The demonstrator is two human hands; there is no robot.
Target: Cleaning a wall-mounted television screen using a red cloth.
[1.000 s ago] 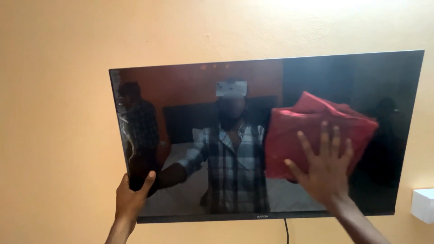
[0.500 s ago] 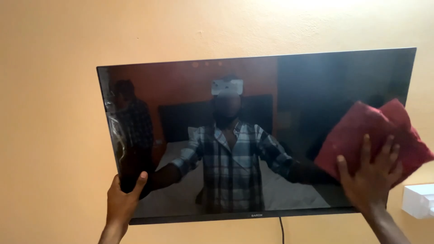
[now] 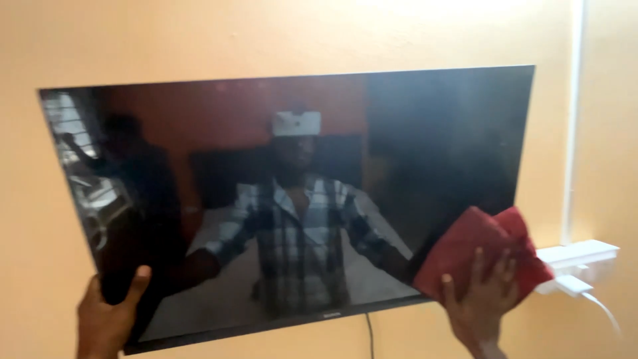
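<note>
Since the earlier frame my right hand [image 3: 480, 302], fingers spread flat, had slid the folded red cloth [image 3: 482, 249] down to the lower-right corner of the wall-mounted black flat-screen television [image 3: 432, 133]; my left hand [image 3: 106, 319] gripped its lower-left edge.

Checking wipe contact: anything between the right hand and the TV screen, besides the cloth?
Nothing else visible. Only the red cloth lies between the right hand and the television screen, at its lower right corner.

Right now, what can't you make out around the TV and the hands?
Head view only:
- TV mount: hidden behind the panel.
- Left hand: wrist cut off by the bottom edge.
- Right hand: palm hidden, pressed against the red cloth.
- Cable: runs out of frame below.
- Screen's lower right corner: covered by the cloth.
</note>
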